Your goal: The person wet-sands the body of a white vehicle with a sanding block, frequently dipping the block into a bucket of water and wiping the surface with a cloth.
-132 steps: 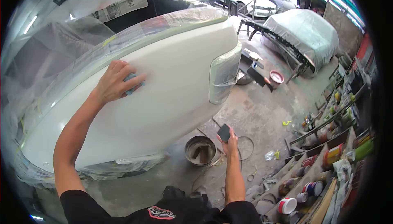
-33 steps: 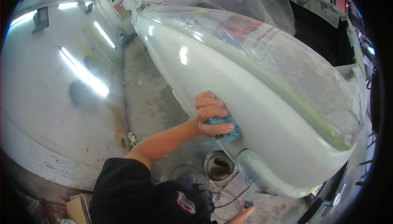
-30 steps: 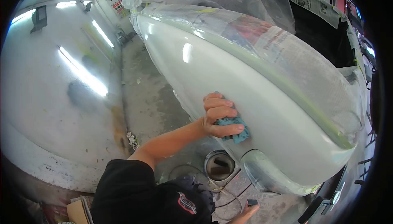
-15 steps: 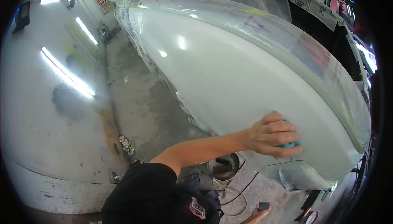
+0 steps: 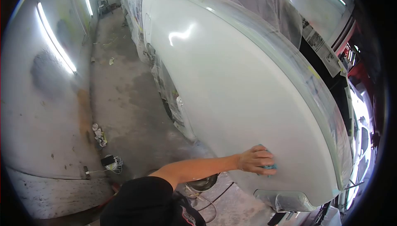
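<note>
My left hand (image 5: 253,160) lies on the lower part of a smooth, whitish car body panel (image 5: 231,89), its fingers curled over a teal cloth (image 5: 270,167). Most of that cloth is hidden under the palm and fingers, and only its edges show. Just below the hand, a film-covered headlight (image 5: 285,200) sits at the panel's lower edge. My right hand is out of view.
Clear plastic sheeting (image 5: 271,13) and newspaper (image 5: 318,44) mask the car around the panel. A metal bucket (image 5: 202,183) stands on the floor below my forearm, near a hose (image 5: 213,209). Along the left wall (image 5: 49,114) lie a phone (image 5: 108,160) and white cable.
The view has shifted, showing more of the panel's far end. My left hand still presses the cloth on the panel. My right hand, holding a dark grey block, has dropped out of view.
</note>
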The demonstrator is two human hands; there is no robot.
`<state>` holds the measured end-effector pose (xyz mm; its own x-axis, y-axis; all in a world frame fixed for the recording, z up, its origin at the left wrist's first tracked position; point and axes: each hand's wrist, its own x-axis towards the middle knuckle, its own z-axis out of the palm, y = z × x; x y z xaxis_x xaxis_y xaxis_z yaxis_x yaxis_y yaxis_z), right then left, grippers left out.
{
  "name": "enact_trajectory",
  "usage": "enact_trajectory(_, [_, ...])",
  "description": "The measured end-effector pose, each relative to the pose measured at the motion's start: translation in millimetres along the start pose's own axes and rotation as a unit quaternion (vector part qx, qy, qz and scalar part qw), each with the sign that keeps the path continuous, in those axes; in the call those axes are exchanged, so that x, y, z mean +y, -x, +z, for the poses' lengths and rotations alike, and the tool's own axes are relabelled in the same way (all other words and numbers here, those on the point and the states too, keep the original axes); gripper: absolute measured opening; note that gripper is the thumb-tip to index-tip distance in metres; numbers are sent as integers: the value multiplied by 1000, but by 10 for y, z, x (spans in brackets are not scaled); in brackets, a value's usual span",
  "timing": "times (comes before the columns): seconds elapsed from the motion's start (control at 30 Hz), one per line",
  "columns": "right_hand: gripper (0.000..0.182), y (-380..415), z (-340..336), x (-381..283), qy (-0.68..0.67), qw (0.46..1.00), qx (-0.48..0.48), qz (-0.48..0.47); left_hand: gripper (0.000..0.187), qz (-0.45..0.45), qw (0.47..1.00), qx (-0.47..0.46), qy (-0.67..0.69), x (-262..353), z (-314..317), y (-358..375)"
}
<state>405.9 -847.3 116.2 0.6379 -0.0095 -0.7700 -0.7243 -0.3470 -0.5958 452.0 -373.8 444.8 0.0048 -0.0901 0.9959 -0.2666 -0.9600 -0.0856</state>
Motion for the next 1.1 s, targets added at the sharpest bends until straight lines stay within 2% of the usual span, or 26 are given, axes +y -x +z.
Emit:
enact_trajectory(0.23, [54, 289, 84, -10, 75, 997, -10, -9, 35, -39, 999, -7, 2, 13, -99, 407])
enact_trajectory(0.4, [52, 447, 49, -7, 89, 996, -3, -24, 40, -70, 996, -38, 31, 60, -150, 415])
enact_trajectory(0.5, [51, 539, 31, 52, 90, 995, 0, -32, 41, -144, 983, -68, 92, 136, -319, 249])
enact_trajectory(0.6, [50, 627, 8, 130, 92, 995, 5, -38, 44, -106, 993, 7, 43, 6, -469, -103])
enact_trajectory(0.67, [49, 717, 9, 261, 91, 995, 10, -34, 43, -92, 994, 56, 0, -246, -541, -323])
enact_trajectory(0.73, [48, 811, 71, 423, 89, 996, 13, -25, 43, -143, 987, 66, -39, -494, -579, -465])
enact_trajectory(0.83, [47, 900, 160, 611, 85, 996, 14, -14, 46, 2, 995, -2, -95, -924, -676, -331])
enact_trajectory(0.93, [46, 996, 206, 832, 82, 996, 18, 6, 52, -63, 994, -63, -59, -1365, -1070, -287])
enact_trajectory(1.03, [45, 1029, 256, 981, 85, 996, 17, 25, 59, -159, 974, -8, -160, -2142, -1587, -281])
enact_trajectory(1.1, [44, 998, 253, 1042, 88, 995, 15, 35, 50, -183, 956, 29, -226, -2800, -1969, -296])
